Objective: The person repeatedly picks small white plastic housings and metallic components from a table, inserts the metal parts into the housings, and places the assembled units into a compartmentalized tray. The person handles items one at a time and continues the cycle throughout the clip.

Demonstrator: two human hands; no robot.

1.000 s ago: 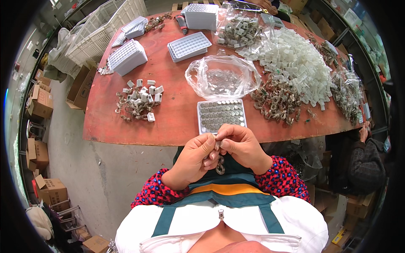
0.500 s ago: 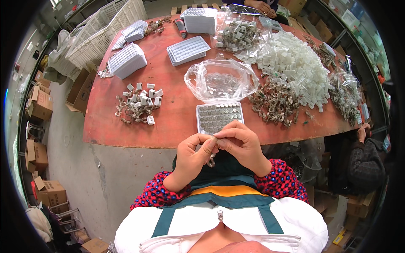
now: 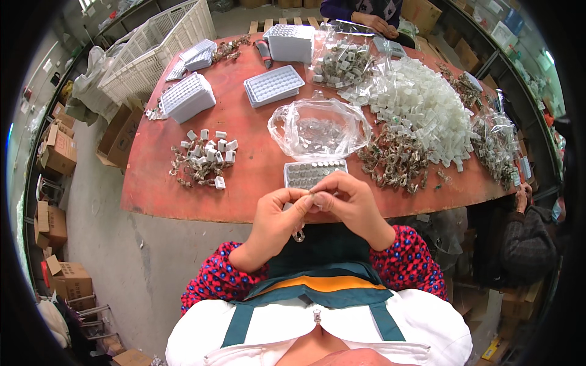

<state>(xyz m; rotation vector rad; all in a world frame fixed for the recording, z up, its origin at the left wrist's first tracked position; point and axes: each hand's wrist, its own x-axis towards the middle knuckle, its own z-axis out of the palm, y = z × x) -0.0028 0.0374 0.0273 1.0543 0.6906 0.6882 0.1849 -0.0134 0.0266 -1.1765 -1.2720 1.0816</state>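
My left hand [image 3: 278, 222] and my right hand [image 3: 348, 204] meet at the table's near edge, thumbs and forefingers pinched together. A short looped cable [image 3: 298, 234] hangs below the fingers of my left hand. What the fingertips themselves pinch is small and mostly hidden. Just beyond my hands lies a white tray [image 3: 296, 165] filled with rows of round silvery discs, its near part covered by my fingers. Behind it sits an open clear plastic bag [image 3: 284, 134] with small shiny pieces inside.
On the red table [image 3: 244, 146], white housings with cables [image 3: 207, 152] lie at left. White pieces [image 3: 421, 110] and looped cables [image 3: 397, 161] are heaped at right. Stacked trays [image 3: 274, 85] stand farther back. Another person's hands [image 3: 381, 25] are at the far edge; a co-worker's sleeve [image 3: 528, 244] shows at right.
My hands stay pinched together and hide more of the disc tray. The hanging cable loop has shifted slightly left. The view has tilted a little, so the table sits lower.
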